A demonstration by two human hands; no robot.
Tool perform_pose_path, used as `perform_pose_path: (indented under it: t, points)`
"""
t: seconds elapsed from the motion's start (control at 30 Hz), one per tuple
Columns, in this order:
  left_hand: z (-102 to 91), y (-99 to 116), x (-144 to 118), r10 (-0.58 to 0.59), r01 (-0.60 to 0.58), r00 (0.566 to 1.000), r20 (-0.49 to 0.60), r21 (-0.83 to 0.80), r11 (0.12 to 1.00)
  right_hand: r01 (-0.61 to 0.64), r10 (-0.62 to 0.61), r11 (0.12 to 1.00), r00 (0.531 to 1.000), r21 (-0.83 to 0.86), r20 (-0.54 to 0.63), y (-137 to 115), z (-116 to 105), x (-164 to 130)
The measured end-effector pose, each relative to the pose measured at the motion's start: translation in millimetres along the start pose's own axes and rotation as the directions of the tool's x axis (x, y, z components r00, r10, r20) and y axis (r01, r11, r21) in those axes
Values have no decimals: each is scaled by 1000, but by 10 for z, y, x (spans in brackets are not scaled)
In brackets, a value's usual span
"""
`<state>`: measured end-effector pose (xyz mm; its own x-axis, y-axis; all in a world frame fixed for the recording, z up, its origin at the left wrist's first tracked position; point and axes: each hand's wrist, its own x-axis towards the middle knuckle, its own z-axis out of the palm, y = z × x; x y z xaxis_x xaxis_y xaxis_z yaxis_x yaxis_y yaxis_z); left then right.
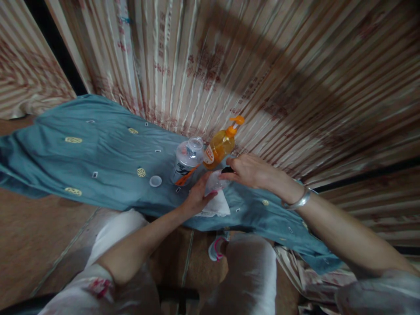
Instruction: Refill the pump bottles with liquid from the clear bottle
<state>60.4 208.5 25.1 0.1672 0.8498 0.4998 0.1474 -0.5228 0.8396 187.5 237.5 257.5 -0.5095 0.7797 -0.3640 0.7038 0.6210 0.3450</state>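
Person seated at a low surface draped in a teal cloth [98, 157], striped curtain behind. Left hand [197, 197] cups a small clear plastic container [215, 181] from below, fingers curled round it, over a white cloth [216, 205] lying on the teal. Right hand [249, 171] comes in from above — fingertips pinched on something small and dark [227, 169] at the container's top; too blurred to say whether cap or nozzle. Container looks light, thin-walled, likely to give if squeezed and slick when wet — best held round the body, as now. Just behind: a clear bottle [187, 159] with its mouth open, an orange pump bottle [221, 144], tilted. A small round lid [155, 180] lies apart to the left.
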Motion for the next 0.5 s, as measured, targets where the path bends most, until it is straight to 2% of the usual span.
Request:
perform_pose_path:
  t: [0.13, 0.27, 0.33, 0.43, 0.5]
  points:
    - [-10, 26, 9, 7, -7, 1000, 7, -12, 1000, 74, -73, 995, 997, 62, -21, 24, -24, -36]
    - [-18, 35, 6, -3, 3, 1000, 10, -13, 1000, -8, 9, 1000, 1000, -22, 21, 2, -13, -25]
    - [-17, 29, 1, 0, 0, 1000, 8, -15, 1000, -17, 17, 1000, 1000, -11, 6, 0, -12, -28]
    - [-12, 18, -2, -3, 3, 1000, 10, -21, 1000, 68, -65, 995, 997, 68, -45, 11, 0, -40]
    - [-8, 15, -2, -4, 5, 1000, 8, -25, 1000, 86, -83, 993, 996, 78, -38, 8, 22, -39]
